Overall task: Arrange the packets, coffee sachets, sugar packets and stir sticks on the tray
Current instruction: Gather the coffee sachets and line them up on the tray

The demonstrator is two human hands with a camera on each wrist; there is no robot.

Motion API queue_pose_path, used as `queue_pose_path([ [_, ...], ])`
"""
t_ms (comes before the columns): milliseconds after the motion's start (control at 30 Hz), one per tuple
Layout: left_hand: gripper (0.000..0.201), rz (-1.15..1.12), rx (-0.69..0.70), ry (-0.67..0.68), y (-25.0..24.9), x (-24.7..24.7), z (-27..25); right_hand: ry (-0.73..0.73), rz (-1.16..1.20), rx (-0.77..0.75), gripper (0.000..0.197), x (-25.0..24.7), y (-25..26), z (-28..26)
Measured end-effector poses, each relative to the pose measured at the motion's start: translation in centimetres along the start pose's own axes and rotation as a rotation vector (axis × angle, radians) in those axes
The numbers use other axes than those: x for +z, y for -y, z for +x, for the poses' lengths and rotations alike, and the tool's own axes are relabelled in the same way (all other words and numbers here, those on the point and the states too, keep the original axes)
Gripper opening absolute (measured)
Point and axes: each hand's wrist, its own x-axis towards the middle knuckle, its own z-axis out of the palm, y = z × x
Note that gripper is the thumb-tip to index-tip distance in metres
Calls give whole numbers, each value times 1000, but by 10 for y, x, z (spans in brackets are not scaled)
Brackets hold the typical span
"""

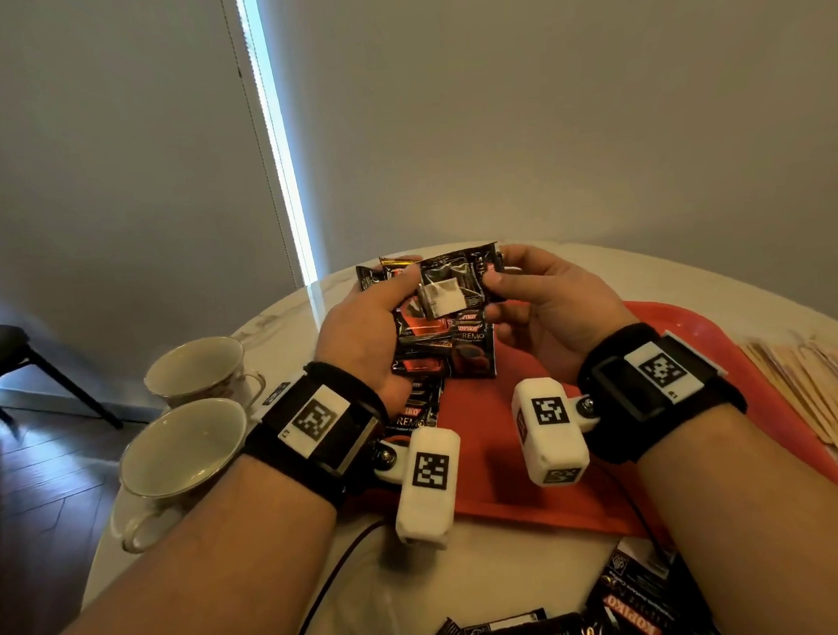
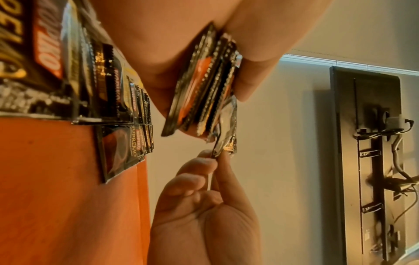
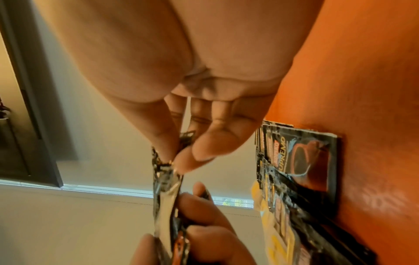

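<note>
My left hand [image 1: 387, 314] grips a stack of black coffee sachets [image 1: 450, 335] above the red tray [image 1: 514, 458]. The same stack [image 2: 204, 86] shows edge-on in the left wrist view, clamped between thumb and fingers. My right hand [image 1: 508, 282] pinches the right edge of the top sachet [image 1: 453, 276], thumb against forefinger. That pinch on the sachet [image 3: 167, 179] is plain in the right wrist view. A row of sachets [image 2: 127, 136] lies overlapped on the tray [image 2: 56, 197], partly hidden under my left hand in the head view. Wooden stir sticks [image 1: 819, 391] lie at the right.
Two white cups [image 1: 190, 454] stand at the table's left edge. More black sachets [image 1: 573, 622] are heaped at the near edge of the white table [image 1: 281, 345]. A black cable [image 1: 339, 572] runs under my left wrist. A dark chair [image 1: 2, 352] stands at the far left.
</note>
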Motion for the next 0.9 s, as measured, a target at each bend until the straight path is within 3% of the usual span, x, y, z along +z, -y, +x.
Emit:
queue_pose_path([
  [67,50,-15,30,-65,-1,2,-2,-31,32,-29,23,0,2,0],
  [133,28,49,102,-167,-3,1,-2,-54,17,-72,33,-1,2,1],
  [267,13,214,126,-182,-1,2,-3,-20,-23,-197,45,3,0,2],
  [400,22,199,85,-85,-1,7,-8,87,-63,-308,57,9,-3,4],
  [500,39,204,92,24,-1,8,-11,70,-203,-345,60,6,-6,7],
  [667,48,181,194,95,0,5,-12,0,-80,-208,36,4,-1,4],
  [767,50,173,237,102,0,4,-12,96,-105,-163,23,1,2,2],
  [900,54,178,254,126,0,2,-11,190,-95,-97,44,-5,7,-1],
])
